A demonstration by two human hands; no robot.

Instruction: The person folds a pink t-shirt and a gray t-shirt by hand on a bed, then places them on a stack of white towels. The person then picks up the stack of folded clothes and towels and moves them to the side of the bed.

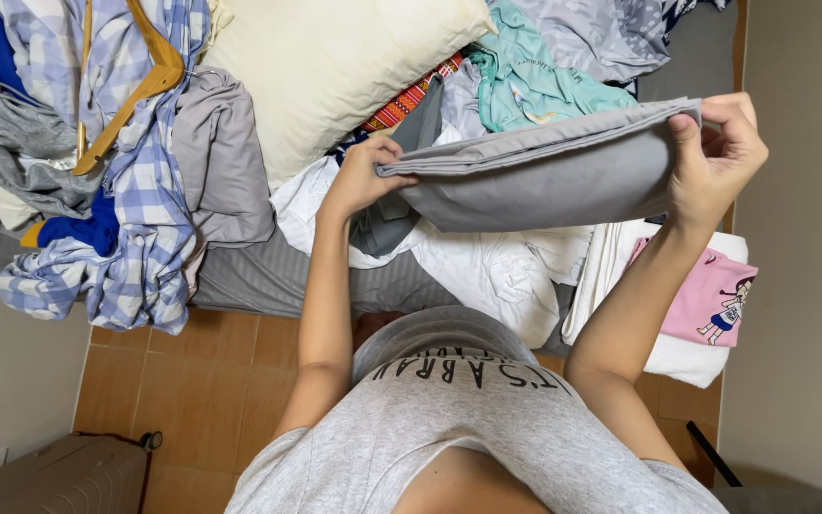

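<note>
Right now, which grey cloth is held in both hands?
The folded grey cloth, stretched between left hand and right hand; the other grey garment lies beside the pillow.

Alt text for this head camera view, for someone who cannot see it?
Both hands, left hand and right hand, hold a folded grey cloth stretched above a bed piled with clothes, a cream pillow and a wooden hanger.

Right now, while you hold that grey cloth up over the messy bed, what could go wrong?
The folded grey cloth is only pinched at its two ends by the left hand and right hand, so its sagging middle might slip open and unfold. If lowered carelessly, it could land on the loose white clothes and get mixed in. The pink shirt sits near the bed's edge and might get nudged off.
</note>
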